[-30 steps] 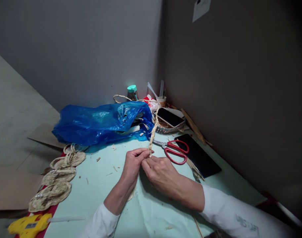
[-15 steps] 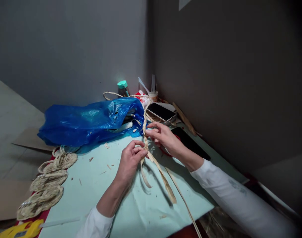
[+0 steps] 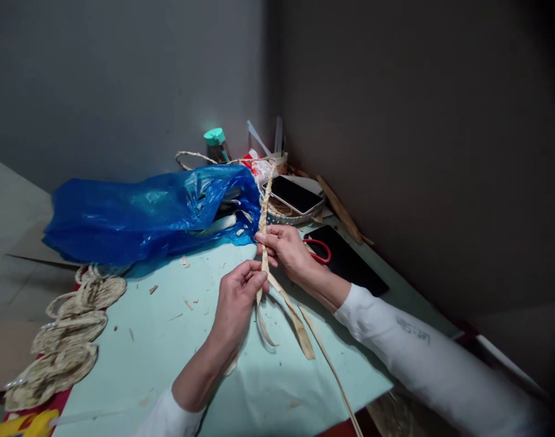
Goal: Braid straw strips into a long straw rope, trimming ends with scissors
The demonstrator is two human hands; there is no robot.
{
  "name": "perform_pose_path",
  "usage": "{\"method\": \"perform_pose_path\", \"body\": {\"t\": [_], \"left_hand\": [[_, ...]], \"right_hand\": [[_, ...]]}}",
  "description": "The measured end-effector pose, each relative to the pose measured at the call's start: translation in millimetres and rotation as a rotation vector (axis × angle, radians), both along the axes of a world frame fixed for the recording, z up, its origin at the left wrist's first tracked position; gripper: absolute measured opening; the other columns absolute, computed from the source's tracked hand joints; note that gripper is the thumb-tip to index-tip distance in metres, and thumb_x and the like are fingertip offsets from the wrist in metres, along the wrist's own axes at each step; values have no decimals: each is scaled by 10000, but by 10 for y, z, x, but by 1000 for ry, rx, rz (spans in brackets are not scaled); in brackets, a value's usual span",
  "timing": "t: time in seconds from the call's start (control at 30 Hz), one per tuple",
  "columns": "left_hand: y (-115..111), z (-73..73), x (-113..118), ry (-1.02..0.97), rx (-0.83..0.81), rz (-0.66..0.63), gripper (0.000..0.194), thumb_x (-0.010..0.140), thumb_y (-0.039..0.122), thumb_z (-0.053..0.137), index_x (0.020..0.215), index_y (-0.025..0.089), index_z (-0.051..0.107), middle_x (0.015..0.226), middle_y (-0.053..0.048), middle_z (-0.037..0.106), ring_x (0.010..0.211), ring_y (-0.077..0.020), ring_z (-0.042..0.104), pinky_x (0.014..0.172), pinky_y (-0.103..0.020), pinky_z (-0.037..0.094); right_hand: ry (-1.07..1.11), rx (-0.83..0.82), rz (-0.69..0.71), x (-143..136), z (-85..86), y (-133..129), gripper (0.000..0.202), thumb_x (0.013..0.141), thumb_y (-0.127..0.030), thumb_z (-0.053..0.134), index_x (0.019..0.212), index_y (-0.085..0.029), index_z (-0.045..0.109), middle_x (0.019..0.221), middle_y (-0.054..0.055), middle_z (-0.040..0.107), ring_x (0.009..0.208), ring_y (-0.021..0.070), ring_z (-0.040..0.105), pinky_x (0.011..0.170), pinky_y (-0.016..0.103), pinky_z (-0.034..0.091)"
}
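Note:
A pale braid of dried plant fibre (image 3: 264, 209) runs from the back of the table toward me, its far end looping over a blue plastic bag. My left hand (image 3: 243, 291) is closed, pinching the braid's near end between thumb and fingers. Just above it, my right hand (image 3: 284, 250) is closed with thumb and fingertips on the plaited part. Below the left hand, loose flat strands (image 3: 299, 331) hang apart over the pale green table cover, one long strand reaching past the front edge.
A blue plastic bag (image 3: 145, 206) lies at back left. Bundles of coiled braid (image 3: 72, 328) line the left edge, near a yellow glue gun (image 3: 29, 423). To the right are red-handled scissors (image 3: 321, 250), a black tablet-like slab (image 3: 350, 261) and a phone (image 3: 295, 193) on a round container.
My right hand has come down and closed on the braid, nearer my left hand. The left hand keeps its pinch. The view has shifted slightly, and the red scissor handle shows more.

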State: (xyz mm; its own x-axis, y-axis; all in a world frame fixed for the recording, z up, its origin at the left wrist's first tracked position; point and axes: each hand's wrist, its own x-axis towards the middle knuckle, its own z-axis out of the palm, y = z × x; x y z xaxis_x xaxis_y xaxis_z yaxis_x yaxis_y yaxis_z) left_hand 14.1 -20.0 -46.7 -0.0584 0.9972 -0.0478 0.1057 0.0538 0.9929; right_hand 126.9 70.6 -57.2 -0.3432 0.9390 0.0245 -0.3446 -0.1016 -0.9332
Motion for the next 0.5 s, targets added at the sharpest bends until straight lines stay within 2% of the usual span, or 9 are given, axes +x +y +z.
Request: {"method": "perform_pose_path", "body": {"t": [0.1,0.2,0.33,0.43,0.5], "left_hand": [[1,-10,6,-41,-8,3,139,839,284,590,899,175,652,661,25,563,632,-109,482,602,-207,355],[34,0,-35,-118,-36,3,116,811,255,609,870,160,640,683,13,591,645,-110,510,621,-206,380],[75,59,-111,-173,47,79,91,800,245,618,822,157,604,693,9,607,644,-108,542,642,-207,415],[74,100,-133,-175,103,84,96,833,257,587,887,189,545,712,18,614,616,-116,563,613,-221,433],[57,120,-129,-146,114,75,116,849,262,575,917,216,493,702,34,605,606,-120,570,608,-226,437]], "right_hand": [[2,-42,11,28,0,14,296,732,-363,705,637,-137,541,566,-23,558,391,38,394,405,192,302],[-4,-70,120,89,57,-18,300,759,-414,699,749,-138,581,662,-8,595,530,74,501,553,216,421],[-204,149,328,163,192,-175,266,852,-417,614,845,-151,615,832,20,632,756,130,576,704,241,441],[-354,308,413,174,246,-291,238,908,-390,542,958,-173,626,800,10,631,725,144,594,692,252,438],[-409,339,419,166,243,-324,275,946,-409,466,967,-186,625,741,-1,610,623,129,565,629,247,423]]}}
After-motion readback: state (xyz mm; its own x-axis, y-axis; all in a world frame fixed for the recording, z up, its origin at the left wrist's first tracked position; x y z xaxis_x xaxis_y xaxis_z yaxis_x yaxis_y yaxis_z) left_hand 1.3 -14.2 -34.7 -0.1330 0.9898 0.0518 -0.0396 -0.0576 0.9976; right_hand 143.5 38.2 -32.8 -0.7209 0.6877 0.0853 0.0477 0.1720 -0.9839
